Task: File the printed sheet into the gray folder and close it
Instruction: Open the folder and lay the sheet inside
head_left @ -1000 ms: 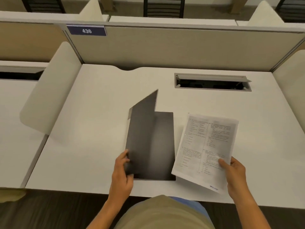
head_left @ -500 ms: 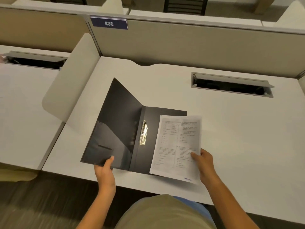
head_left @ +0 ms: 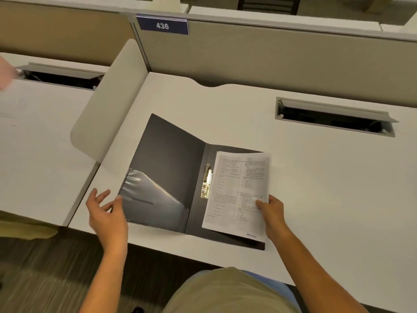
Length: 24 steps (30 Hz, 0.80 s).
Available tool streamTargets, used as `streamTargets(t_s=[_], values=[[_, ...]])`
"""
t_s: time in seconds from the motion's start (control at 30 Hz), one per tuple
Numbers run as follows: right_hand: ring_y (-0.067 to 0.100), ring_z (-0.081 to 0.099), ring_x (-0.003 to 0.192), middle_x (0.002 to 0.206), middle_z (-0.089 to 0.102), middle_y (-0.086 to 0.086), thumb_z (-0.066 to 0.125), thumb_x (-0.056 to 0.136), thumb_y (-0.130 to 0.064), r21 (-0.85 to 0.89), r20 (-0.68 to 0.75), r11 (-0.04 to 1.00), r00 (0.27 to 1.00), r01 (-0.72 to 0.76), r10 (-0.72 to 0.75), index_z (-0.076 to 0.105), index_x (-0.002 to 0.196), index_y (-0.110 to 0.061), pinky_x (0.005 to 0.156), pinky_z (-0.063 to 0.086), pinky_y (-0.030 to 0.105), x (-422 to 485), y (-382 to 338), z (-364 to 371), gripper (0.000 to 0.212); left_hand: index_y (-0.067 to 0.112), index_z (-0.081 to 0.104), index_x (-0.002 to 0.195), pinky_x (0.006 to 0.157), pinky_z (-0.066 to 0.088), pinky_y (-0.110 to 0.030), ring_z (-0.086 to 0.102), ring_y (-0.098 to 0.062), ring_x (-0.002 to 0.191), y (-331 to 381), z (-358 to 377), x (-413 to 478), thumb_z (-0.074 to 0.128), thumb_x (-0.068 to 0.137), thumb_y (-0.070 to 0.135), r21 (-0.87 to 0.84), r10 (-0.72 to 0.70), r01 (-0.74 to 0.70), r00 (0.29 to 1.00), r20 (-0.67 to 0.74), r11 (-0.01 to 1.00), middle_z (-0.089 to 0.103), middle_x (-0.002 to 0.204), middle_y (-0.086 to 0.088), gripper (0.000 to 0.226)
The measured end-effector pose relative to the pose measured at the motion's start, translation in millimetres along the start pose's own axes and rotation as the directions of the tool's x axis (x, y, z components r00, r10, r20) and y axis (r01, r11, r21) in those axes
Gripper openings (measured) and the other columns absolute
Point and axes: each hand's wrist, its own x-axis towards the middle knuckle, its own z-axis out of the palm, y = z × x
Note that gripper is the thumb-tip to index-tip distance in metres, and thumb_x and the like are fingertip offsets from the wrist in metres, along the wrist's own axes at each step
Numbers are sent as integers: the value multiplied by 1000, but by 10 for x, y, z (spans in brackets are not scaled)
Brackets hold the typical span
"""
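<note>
The gray folder (head_left: 171, 159) lies open on the white desk (head_left: 316, 177), its left cover still slightly raised, with a clear pocket at its lower part. A brass clip (head_left: 206, 181) runs along the spine. The printed sheet (head_left: 239, 188) rests on the folder's right half, just right of the clip. My right hand (head_left: 272, 211) pinches the sheet's lower right edge. My left hand (head_left: 106, 211) hovers at the left cover's lower corner, fingers spread, thumb near or touching the cover's edge.
A cable hatch (head_left: 334, 116) is cut into the desk at the back right. A rounded side divider (head_left: 108, 102) stands to the left, a back panel with a sign reading 436 (head_left: 162, 25) behind. The desk's front edge runs just below the folder.
The folder has gone from half shut to lying open. My left hand has let go of the cover and spread its fingers. My right hand has brought the sheet onto the right half.
</note>
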Motion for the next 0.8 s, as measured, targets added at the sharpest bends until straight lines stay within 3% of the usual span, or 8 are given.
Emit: streamTargets(t_s=[0.17, 0.4, 0.6, 0.8], values=[[27, 80, 93, 108, 81, 1, 64, 102, -2, 17, -10, 1000, 1000, -25, 25, 73, 110, -23, 56, 65, 28, 24, 28, -9, 25, 24, 60, 150, 106, 52, -48, 65, -28, 129, -92, 118, 35, 62, 109, 22, 234, 98, -121, 990, 106, 965, 70, 142, -5, 41], [26, 83, 86, 109, 83, 3, 66, 101, -3, 27, 6, 999, 999, -40, 39, 75, 117, -18, 59, 66, 33, 72, -15, -91, 24, 19, 68, 142, 105, 54, -53, 67, -34, 127, -186, 165, 39, 61, 108, 17, 251, 68, -93, 992, 104, 963, 73, 136, -10, 35], [33, 81, 97, 113, 82, 6, 65, 102, -2, 27, 7, 999, 999, -42, 42, 73, 123, -14, 66, 67, 38, 98, -50, -87, 25, 21, 70, 140, 102, 55, -48, 67, -26, 119, -266, 189, 125, 64, 106, 12, 245, 34, -59, 994, 105, 968, 75, 130, -5, 36], [27, 84, 83, 102, 84, 0, 66, 99, -2, 34, -24, 999, 999, -41, 42, 74, 109, -21, 58, 66, 35, 118, -10, -116, 23, 22, 72, 138, 101, 56, -47, 64, -18, 111, -316, 183, 153, 67, 104, 9, 240, -4, -23, 994, 109, 970, 70, 118, 9, 37]])
